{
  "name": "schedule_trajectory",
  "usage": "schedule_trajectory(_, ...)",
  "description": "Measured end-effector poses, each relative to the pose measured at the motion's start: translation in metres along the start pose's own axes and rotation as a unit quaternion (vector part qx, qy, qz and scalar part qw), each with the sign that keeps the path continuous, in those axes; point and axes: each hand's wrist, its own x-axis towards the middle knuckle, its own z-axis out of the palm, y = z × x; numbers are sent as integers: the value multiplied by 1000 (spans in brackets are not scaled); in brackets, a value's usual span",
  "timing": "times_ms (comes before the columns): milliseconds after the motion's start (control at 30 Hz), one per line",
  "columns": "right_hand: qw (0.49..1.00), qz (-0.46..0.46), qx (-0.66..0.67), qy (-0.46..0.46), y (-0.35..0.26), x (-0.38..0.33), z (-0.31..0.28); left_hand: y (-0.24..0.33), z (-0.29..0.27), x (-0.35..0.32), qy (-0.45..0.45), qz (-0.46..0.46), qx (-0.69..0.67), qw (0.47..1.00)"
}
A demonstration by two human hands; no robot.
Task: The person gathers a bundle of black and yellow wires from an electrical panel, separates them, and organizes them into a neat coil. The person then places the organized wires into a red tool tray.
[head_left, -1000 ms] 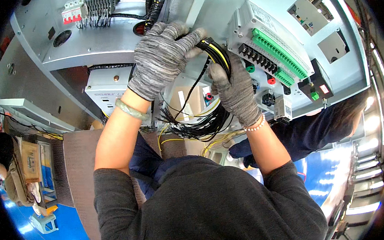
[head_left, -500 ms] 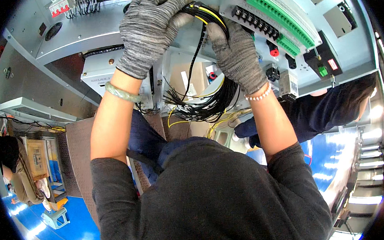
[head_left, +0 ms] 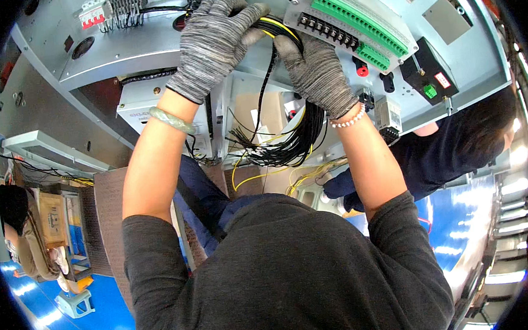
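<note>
A thick bundle of black wires with a few yellow ones (head_left: 279, 26) arches between my two hands, both in grey knitted gloves. My left hand (head_left: 215, 44) is closed round the bundle's left end, thumb against its lower side. On the right, my right hand (head_left: 317, 70) grips the same bundle, its thumb pressed on the near face. Below that hand the loose black wire ends (head_left: 293, 140) hang and fan out to the left. The metal panel with a green terminal strip (head_left: 361, 23) and a black terminal block (head_left: 328, 31) lies just right of my right hand.
Red-switched breakers (head_left: 93, 17) sit on the cabinet at the upper left. A white box (head_left: 145, 105) is beneath my left wrist. Another person in dark clothes (head_left: 450, 147) is behind the panel at right. A small stool (head_left: 76, 303) stands on the blue floor, lower left.
Both hands keep hold of the wire bundle. In the picture, the cabinet panel has shifted left and slightly up, my right hand a little left, and my left hand slightly right and down.
</note>
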Motion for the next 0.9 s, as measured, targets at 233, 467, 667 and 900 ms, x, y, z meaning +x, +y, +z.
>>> schedule_trajectory(233,996,-25,-78,43,6,2,2,15,10,-6,69,-81,-15,994)
schedule_trajectory(467,989,119,67,-56,-13,-3,-11,6,9,-9,94,-37,-11,995)
schedule_trajectory(667,929,245,269,-72,-4,-83,-17,8,12,-8,135,-37,-61,988)
schedule_trajectory(900,980,66,-5,-186,-55,-48,-83,4,14,-21,155,-49,-89,983)
